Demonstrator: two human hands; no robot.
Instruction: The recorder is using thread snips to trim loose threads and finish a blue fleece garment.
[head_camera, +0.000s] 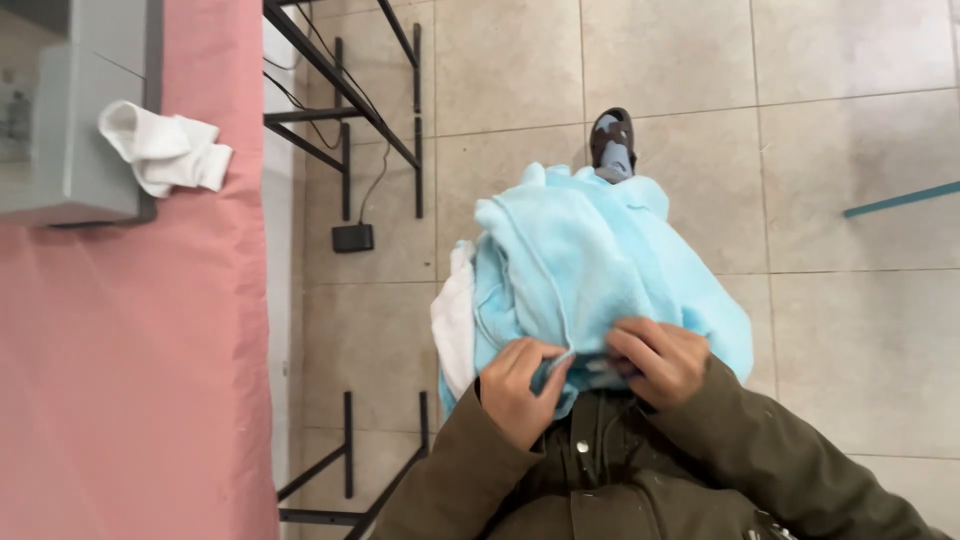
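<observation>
2 hands show: the left hand (518, 388) and the right hand (658, 358). There is 1 light blue fleece garment (590, 265), 1 white cloth (454, 322) beneath it, 1 white sock bundle (165, 147), 1 grey machine (85, 110), 1 pink table cover (130, 380), 1 black adapter (352, 237) and 1 shoe (612, 140).

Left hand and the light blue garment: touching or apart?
Touching. The head view shows the left hand with its fingers pinching an edge of the light blue garment, no gap between them.
</observation>
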